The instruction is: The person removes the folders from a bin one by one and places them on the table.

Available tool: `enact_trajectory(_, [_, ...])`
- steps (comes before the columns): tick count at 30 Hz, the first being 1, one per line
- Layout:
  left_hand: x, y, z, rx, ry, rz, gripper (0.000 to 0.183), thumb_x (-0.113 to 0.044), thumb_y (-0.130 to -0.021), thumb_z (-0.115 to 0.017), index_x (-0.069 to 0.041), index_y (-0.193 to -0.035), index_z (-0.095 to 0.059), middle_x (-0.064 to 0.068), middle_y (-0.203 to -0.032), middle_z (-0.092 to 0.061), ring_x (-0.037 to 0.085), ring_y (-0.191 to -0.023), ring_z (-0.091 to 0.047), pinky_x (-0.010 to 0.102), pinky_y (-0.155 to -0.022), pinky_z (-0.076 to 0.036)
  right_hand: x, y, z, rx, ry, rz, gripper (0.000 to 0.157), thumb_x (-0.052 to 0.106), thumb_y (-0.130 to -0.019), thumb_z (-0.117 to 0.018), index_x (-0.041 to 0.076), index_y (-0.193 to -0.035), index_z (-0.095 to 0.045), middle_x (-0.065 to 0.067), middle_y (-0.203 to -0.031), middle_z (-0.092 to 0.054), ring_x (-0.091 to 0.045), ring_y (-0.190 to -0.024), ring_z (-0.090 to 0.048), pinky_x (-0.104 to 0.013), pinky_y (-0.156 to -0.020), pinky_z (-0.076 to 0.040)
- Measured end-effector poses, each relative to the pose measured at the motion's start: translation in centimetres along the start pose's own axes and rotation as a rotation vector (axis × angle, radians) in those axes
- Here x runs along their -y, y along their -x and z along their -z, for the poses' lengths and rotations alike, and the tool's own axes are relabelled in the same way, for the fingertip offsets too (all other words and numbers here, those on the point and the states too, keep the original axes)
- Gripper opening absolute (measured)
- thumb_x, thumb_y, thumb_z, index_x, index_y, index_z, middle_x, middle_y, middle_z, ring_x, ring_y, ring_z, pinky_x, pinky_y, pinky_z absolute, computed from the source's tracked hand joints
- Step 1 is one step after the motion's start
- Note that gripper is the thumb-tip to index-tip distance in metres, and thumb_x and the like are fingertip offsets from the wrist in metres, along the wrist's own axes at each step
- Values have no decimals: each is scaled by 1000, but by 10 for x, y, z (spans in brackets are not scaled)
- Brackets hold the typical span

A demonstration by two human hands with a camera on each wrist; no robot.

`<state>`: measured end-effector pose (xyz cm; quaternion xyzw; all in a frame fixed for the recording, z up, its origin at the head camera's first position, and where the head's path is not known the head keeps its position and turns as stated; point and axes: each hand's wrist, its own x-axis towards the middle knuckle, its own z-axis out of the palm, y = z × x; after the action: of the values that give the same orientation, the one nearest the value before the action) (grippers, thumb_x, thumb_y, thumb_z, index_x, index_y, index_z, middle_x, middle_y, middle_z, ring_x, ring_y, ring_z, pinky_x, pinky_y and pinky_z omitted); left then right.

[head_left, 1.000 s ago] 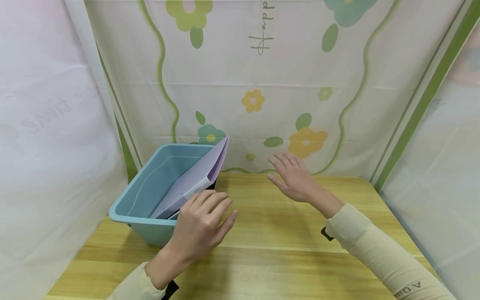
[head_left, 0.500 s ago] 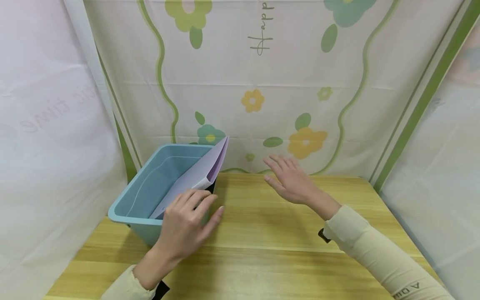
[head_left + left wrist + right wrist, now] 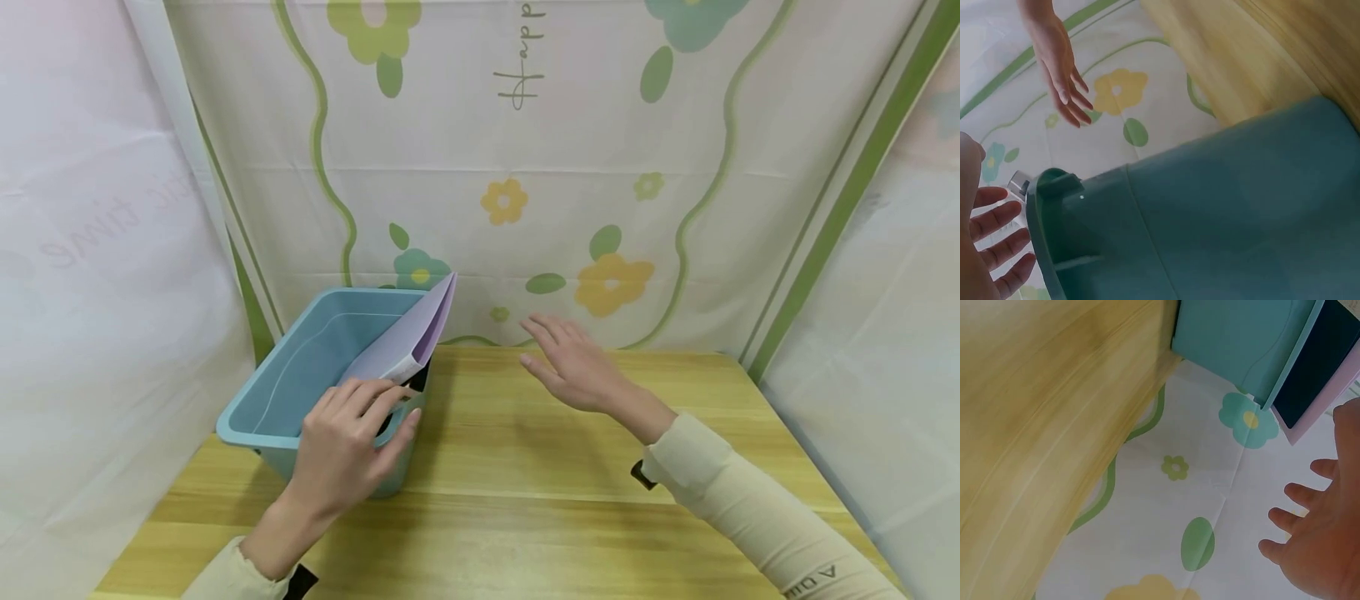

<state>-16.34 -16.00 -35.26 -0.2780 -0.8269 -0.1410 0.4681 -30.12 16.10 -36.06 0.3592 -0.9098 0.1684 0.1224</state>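
A light blue plastic bin stands at the left of the table. A lilac ring binder leans inside it, tilted, its upper corner rising above the rim. My left hand is over the bin's near right corner, fingers loosely bent, holding nothing. In the left wrist view its fingers lie close beside the bin's rim; contact cannot be told. To the right, my right hand hovers over the table with fingers extended. Part of the binder is hidden behind my left hand.
A dark flat item shows between the bin's rim and the binder. The wooden table ends at a back curtain printed with flowers. White fabric hangs at the left side, and more at the right.
My left hand has moved left along the bin's near side, uncovering its right corner. My right hand has drifted slightly left and down. Bin and binder stay put.
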Motion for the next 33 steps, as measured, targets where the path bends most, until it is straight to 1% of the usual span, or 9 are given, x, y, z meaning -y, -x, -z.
enact_trajectory(3, [4,2,2,21,-8,-10,39,-41,-102,-56,-8,-100,-76,5,-99,-72,27,-87,-66,45,-66,-52,3,-1,0,5,-9,-1,65,50,-109,-36,11,-160,-29,-16,-164,-31,-38,-151,-29,-59,-120,-20])
enact_trajectory(7, [8,6,4,32,-10,-12,40,-42,-101,-56,-8,-100,-76,6,-99,-72,28,-88,-66,46,-66,-52,5,-1,-1,11,-17,-10,65,50,-109,-35,11,-161,-28,-15,-164,-31,-36,-151,-28,-58,-121,-20])
enact_trajectory(13, [12,12,6,37,-11,0,40,-42,-101,-55,-8,-100,-76,5,-99,-71,28,-89,-67,45,-65,-51,9,-2,-2,-9,-26,1,64,48,-109,-38,9,-160,-30,-16,-162,-34,-37,-150,-31,-57,-120,-23])
enact_trajectory(20, [18,19,7,78,-18,17,39,-43,-101,-57,-9,-101,-77,5,-101,-72,27,-91,-67,46,-68,-52,13,-3,-3,-1,-39,-10,64,48,-109,-39,11,-160,-30,-15,-163,-34,-36,-150,-32,-56,-120,-25])
enact_trajectory(27, [25,26,9,93,-22,36,40,-45,-100,-58,-9,-103,-76,4,-104,-72,27,-93,-68,47,-70,-53,16,-4,-3,-5,-44,0,65,49,-109,-38,9,-159,-31,-15,-162,-34,-35,-150,-32,-56,-120,-25])
enact_trajectory(33, [33,34,15,173,-46,91,40,-45,-97,-61,-10,-109,-76,4,-110,-71,28,-97,-66,48,-74,-52,20,-5,-2,6,-53,2,66,50,-109,-37,10,-160,-30,-12,-163,-33,-34,-149,-33,-55,-119,-28])
